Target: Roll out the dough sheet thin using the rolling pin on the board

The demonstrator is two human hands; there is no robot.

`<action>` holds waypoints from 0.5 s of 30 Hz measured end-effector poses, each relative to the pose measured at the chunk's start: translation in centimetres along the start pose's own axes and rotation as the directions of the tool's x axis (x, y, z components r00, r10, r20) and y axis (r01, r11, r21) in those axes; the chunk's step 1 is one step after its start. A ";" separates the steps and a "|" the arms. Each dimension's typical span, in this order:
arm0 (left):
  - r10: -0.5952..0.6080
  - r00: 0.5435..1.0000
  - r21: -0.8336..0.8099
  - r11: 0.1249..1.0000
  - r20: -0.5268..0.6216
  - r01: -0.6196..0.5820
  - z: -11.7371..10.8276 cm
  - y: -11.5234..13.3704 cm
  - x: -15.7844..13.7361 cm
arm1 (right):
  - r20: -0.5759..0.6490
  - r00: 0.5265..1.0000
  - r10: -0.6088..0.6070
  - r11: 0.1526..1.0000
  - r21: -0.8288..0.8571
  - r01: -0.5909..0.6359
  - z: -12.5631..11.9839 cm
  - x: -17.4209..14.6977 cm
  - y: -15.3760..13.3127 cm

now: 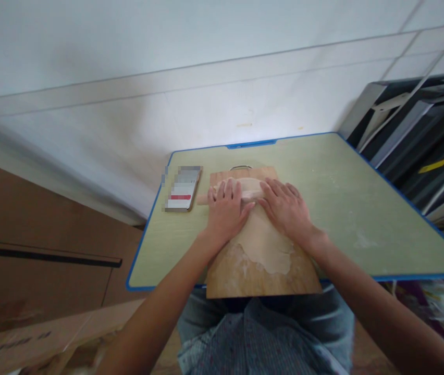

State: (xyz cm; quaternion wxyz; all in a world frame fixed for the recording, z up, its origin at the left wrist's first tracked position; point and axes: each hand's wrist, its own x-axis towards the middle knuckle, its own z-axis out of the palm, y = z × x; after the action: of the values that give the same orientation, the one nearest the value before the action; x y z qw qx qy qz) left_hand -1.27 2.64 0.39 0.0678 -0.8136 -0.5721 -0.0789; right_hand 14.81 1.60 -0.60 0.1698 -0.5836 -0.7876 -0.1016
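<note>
A wooden rolling pin (250, 195) lies crosswise on a flattened sheet of pale dough (266, 237). The dough is spread over a wooden cutting board (253, 284), its near edge uneven and its far part showing beyond the pin. My left hand (227, 205) is on the pin's left part, fingers bent over it and thumb pointing inward. On the right part, my right hand (284, 205) covers the pin with its fingers over the top, hiding that end. The pin's left tip sticks out past my left hand.
The board rests on a pale green table (355, 208) with a blue rim and overhangs its near edge. A phone (185, 188) lies left of the board. A white wall (206, 114) rises behind; dark folded items (421, 125) lean at the right.
</note>
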 end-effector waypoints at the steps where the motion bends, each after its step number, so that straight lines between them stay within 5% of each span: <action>1: 0.021 1.000 0.006 1.000 0.013 -0.021 -0.2 0.0 -0.7 | -0.016 1.000 -0.013 1.000 0.001 0.013 -0.2 -0.7 -0.1; 7: 0.125 0.990 -0.002 0.992 0.067 -0.125 -1.0 -0.6 -2.0 | -0.041 0.995 -0.092 0.996 0.006 0.092 -0.5 -2.6 0.3; 15: 0.076 0.996 -0.026 0.997 0.039 -0.075 0.2 -1.3 3.1 | 0.046 0.999 0.006 1.000 0.000 -0.006 1.3 1.7 1.3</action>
State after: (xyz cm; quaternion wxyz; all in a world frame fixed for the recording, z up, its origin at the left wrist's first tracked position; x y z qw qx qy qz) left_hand -1.49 5.96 0.87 0.0493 -0.8369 -0.5410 -0.0667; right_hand 15.41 3.99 -1.18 0.1521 -0.5881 -0.7895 -0.0877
